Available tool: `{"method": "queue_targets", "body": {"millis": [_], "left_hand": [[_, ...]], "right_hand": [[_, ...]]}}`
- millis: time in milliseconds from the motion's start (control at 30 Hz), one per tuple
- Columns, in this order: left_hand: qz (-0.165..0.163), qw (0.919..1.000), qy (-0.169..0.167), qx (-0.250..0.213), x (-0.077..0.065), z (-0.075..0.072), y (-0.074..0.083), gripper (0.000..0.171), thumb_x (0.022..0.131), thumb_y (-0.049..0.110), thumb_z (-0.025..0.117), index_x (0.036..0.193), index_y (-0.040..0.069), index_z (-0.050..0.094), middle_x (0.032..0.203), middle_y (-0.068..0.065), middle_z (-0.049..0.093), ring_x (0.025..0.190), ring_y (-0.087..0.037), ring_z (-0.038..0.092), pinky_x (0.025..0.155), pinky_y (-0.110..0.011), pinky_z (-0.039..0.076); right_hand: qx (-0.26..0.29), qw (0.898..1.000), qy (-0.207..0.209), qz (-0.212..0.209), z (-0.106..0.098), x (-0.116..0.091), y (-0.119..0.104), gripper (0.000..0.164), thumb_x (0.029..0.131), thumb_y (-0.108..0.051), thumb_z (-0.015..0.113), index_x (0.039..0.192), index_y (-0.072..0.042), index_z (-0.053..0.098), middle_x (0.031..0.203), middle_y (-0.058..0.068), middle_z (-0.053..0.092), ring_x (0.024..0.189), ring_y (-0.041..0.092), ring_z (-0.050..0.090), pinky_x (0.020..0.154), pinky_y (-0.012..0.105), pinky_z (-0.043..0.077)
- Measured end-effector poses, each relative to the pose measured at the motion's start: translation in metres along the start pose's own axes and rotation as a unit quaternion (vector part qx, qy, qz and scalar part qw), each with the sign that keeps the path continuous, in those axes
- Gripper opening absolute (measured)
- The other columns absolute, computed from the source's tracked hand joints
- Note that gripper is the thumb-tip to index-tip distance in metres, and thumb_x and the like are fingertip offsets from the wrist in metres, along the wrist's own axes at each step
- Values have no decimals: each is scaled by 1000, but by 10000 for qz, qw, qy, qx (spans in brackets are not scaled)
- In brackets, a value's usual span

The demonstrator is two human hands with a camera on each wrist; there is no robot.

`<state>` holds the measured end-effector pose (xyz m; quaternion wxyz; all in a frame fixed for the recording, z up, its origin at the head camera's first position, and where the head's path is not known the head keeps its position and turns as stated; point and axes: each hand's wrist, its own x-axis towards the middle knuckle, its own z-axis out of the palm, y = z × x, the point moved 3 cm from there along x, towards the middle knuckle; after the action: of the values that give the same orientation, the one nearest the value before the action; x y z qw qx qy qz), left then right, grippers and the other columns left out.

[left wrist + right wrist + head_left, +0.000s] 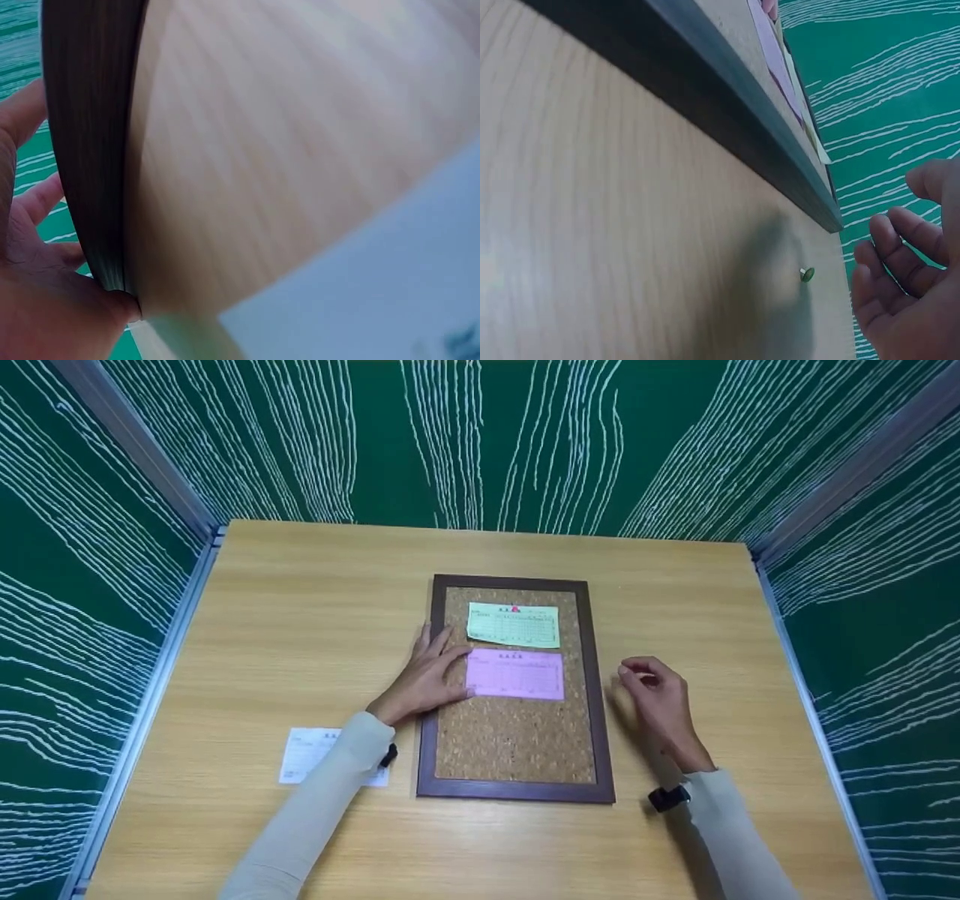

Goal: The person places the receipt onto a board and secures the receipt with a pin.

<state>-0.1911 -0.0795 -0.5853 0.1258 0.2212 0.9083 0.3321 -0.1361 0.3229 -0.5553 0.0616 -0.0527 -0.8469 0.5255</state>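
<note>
Head view: left hand (pixel 424 678) lies spread over the brown-framed rectangular cork board's (pixel 517 746) left rim, thumb and forefinger touching the pink printed paper slip (pixel 514 676). Right hand (pixel 661 706), loosely curled, empty, hangs beyond the opposite rim. Right-wrist view: green-headed pin (pixel 807 275) on light wooden bench (pixel 592 217), near right fingers.

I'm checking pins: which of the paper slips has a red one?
The green slip, upper on the corkboard, has the red pin near its top edge; the pink slip below and white slip on the table show none.
</note>
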Motion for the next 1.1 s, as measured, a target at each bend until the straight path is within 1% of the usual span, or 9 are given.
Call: {"method": "queue_targets", "body": {"millis": [67,200,333,467,600,700,800,1000,1100], "left_hand": [[38,10000,-9,65,0,0,0,79,95,47,85,161,17,56,184,-17,15,167,-49,-13,134,-66,8],[133,9998,-21,128,-1,-1,1,78,95,49,84,161,16,56,183,-16,17,167,-50,-14,134,-65,4],[140,9996,-31,229,-2,-2,1,78,96,52,82,162,17,56,183,-15,18,167,-50,-14,134,-65,1],[98,9994,-92,320,-2,-3,1,81,96,55,81,164,19,54,184,-12,17,167,-50,-14,134,-64,-3],[108,9994,-99,301,-2,-4,2,81,96,54,81,163,19,54,184,-13,18,166,-52,-13,134,-64,-3],[141,9995,-70,284,-2,-4,3,80,96,53,81,162,18,55,183,-15,19,166,-52,-13,133,-66,-2],[151,9994,-60,290,-2,-4,2,80,96,54,80,162,18,55,183,-16,18,167,-50,-13,133,-67,-2],[174,9995,-60,243,-2,-5,3,80,95,52,81,163,18,55,183,-16,18,168,-48,-12,132,-69,-2],[184,9996,-41,232,-1,-4,2,81,96,52,81,163,17,54,183,-16,19,168,-48,-12,131,-71,-1]], "right_hand": [[-11,10000,-58,-6,-1,2,10,27,109,-14,71,128,5,74,124,21,73,97,15,69,83,16,52],[156,9994,-291,117,-5,3,22,35,109,-22,73,134,2,72,133,17,67,102,11,70,88,18,53],[107,9985,-498,183,-8,4,29,39,109,-26,73,137,1,69,138,16,62,117,17,68,96,18,52],[-219,9981,-579,56,-8,4,29,37,109,-21,72,138,1,69,139,19,64,129,26,60,103,21,48],[-442,9974,-546,-164,-8,1,18,31,107,-9,73,134,6,70,134,25,68,125,35,57,98,26,48],[-386,9973,-549,-307,-8,-4,6,29,104,-3,74,130,10,71,130,29,68,119,39,58,93,25,49],[-284,9970,-576,-426,-9,-7,-2,28,103,0,75,129,12,71,129,30,68,117,41,60,93,23,51],[-296,9971,-521,-463,-15,-10,4,27,102,2,76,127,12,72,130,30,68,119,42,60,94,21,52],[-402,9971,-441,-469,-18,-10,19,27,101,3,76,126,12,73,132,29,69,122,39,58,98,20,49]]}}
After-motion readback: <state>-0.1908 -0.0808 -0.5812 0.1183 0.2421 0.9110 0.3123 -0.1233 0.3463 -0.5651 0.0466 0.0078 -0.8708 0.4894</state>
